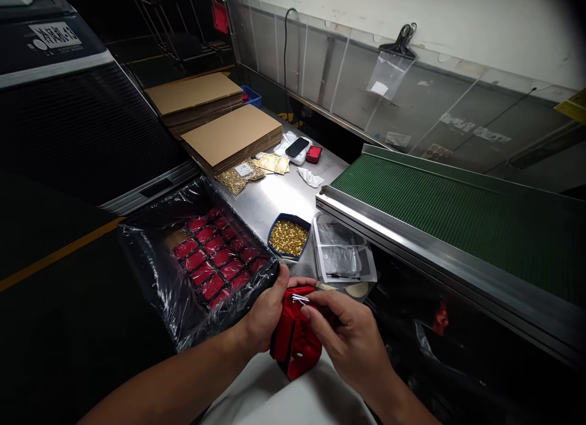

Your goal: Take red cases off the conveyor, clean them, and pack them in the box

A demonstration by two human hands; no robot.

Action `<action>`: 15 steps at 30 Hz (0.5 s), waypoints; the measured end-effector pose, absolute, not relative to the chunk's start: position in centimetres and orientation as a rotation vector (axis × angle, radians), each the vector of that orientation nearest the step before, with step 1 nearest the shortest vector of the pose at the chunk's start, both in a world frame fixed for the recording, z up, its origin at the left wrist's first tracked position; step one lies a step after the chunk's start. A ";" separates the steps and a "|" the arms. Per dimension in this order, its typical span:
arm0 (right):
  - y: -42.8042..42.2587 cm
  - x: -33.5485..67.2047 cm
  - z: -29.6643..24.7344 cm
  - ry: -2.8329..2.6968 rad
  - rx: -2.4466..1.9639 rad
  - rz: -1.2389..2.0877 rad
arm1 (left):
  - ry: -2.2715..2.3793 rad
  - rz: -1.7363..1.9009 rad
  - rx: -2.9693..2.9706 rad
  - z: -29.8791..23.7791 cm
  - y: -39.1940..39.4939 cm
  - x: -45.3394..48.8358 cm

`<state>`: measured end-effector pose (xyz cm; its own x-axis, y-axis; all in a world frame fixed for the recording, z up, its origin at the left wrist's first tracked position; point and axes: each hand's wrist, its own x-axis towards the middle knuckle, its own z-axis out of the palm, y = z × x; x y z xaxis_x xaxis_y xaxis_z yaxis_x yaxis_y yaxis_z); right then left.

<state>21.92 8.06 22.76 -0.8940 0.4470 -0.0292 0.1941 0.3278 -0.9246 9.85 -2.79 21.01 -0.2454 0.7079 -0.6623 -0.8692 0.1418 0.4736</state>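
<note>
Red pouch (pixel 295 342) sits low centre of my view, above the pale sheet (pixel 274 394) at the near table edge, held between both hands. Something thin and white (pixel 300 299) shows at its top edge; can't tell if it's a tag, string or ties.

Around it, big to small:
- green conveyor belt (pixel 458 211) on my right, well apart from the hands
- black-lined box (pixel 151 272) on my left, gridded, red pieces (pixel 215 254) in the cells; near corner just beside my left hand
- two stacks of flat cardboard (pixel 231 135) further back
- clear bags (pixel 341 254) between belt and hands
- blue tray of small gold parts (pixel 288 237) just beyond the pouch

Doing this step well, my judgement: keep the pouch braced from the left so the top edge stays facing up and stiff, and let only the right fingertips work the white bit. Stay over the sheet, not over the tray, so nothing small drops into the gold parts.

Pose:
- left hand (pixel 268 312): forearm in from lower left, palm wrapped on the pouch's left side, thumb over the top edge. Closed firmly on the pouch.
- right hand (pixel 352 339): in from lower right, back of hand up, fingers curled inward; thumb and forefinger pinched narrow at the white bit on the pouch's top.
</note>
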 end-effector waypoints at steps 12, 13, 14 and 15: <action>6.3 22.7 21.1 -2.202 0.004 1.014 | 0.694 1.478 -0.612 20.6 -1.5 10.0; 6.2 22.4 20.8 -2.165 -0.135 1.051 | 0.797 1.506 -0.600 20.2 -1.5 10.2; 6.3 22.1 20.6 -2.109 -0.337 1.125 | 0.967 1.566 -0.555 19.9 -1.5 10.4; 6.5 21.9 20.4 -2.024 -0.564 1.233 | 1.196 1.645 -0.450 19.6 -1.7 10.5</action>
